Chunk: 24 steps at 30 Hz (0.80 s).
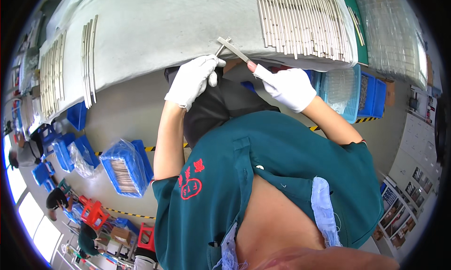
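My left hand [193, 80], in a white glove, is closed on a thin silvery metal rod [220, 49] at the near edge of the cloth-covered table. A white glove with a bare fingertip showing covers my right hand [292, 87]. It grips one end of a flat metal strip [237, 52], which slants up to the left. The strip crosses the rod, and the two seem to touch near their far ends. Most of the rod is hidden in my left hand.
Long metal rods [300, 21] lie side by side at the table's right, with smaller groups [88, 58] at the left. Clear plastic trays [392, 35] stand at far right. Blue bins [373, 96] sit below right; a bagged blue crate [123, 169] is on the floor. Other people work at lower left.
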Tool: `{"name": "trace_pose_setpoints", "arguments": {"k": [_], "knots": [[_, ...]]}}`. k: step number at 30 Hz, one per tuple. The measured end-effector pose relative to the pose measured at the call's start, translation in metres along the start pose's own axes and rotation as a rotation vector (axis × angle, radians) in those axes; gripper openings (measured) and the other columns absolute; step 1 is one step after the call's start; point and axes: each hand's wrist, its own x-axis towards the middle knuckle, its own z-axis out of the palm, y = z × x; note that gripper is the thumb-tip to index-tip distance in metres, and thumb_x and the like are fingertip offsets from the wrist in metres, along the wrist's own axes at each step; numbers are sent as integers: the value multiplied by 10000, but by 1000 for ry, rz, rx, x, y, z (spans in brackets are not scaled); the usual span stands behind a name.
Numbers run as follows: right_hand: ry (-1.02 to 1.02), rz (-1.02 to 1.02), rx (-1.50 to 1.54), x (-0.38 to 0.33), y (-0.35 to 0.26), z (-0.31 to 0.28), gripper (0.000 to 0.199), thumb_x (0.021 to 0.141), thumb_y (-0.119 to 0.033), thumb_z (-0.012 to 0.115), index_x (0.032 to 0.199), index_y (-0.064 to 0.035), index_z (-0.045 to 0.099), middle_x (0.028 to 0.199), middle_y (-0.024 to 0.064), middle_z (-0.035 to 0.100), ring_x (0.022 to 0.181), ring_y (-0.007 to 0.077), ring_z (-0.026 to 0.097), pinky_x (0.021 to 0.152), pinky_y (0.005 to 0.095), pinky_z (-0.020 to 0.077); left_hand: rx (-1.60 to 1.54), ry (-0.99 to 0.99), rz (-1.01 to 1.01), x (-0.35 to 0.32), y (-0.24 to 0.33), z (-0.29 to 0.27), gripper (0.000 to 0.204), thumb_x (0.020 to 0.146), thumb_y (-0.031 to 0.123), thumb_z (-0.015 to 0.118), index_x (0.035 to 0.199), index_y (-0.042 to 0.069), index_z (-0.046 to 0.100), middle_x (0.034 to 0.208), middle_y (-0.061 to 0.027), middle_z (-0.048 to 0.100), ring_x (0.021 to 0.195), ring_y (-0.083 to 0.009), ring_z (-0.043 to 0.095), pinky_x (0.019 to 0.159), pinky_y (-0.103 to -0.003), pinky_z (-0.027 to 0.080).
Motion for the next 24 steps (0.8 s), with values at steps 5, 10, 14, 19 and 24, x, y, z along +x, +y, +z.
{"name": "trace_pose_setpoints", "arguments": {"k": [5, 10, 14, 19, 24], "knots": [[228, 24, -22, 27, -10, 7, 598, 808, -155, 554, 1375, -234, 381, 466, 21, 457, 360, 174, 465, 370, 311, 392, 27, 24, 24, 3, -3, 3, 273, 932, 246, 456, 992, 51, 639, 576, 36, 489, 407, -19, 280, 389, -181, 214], [298, 219, 879, 34, -16, -7, 476, 902, -133, 476, 1371, -182, 406, 539, 7, 466, 457, 85, 460, 470, 243, 414, 14, 25, 104, -6, -5, 2, 243, 929, 224, 478, 980, 61, 650, 596, 36, 522, 461, -19, 312, 435, -176, 244], [-48, 263, 1584, 31, -14, -36, 438, 909, -185, 486, 1339, -109, 451, 587, -42, 433, 509, 44, 402, 484, 197, 379, 319, -207, 418, -31, 19, 10, 210, 897, 179, 507, 973, 34, 637, 655, -34, 590, 603, -131, 554, 592, -257, 446], [-176, 319, 1414, 31, -22, -61, 311, 890, -242, 569, 1133, -57, 628, 784, 11, 625, 525, 35, 452, 473, 195, 386, 543, -209, 425, -44, 16, 17, 157, 857, 148, 569, 962, 50, 634, 850, -87, 645, 725, -218, 623, 674, -301, 493], [396, 537, 1543, 19, -3, -87, 279, 936, -268, 483, 1065, -86, 652, 565, -56, 429, 485, 3, 371, 440, 166, 299, 1061, 694, 973, -33, 39, -14, 339, 769, 179, 673, 1089, 87, 604, 1110, -139, 588, 1023, -319, 551, 880, -377, 439]]}}
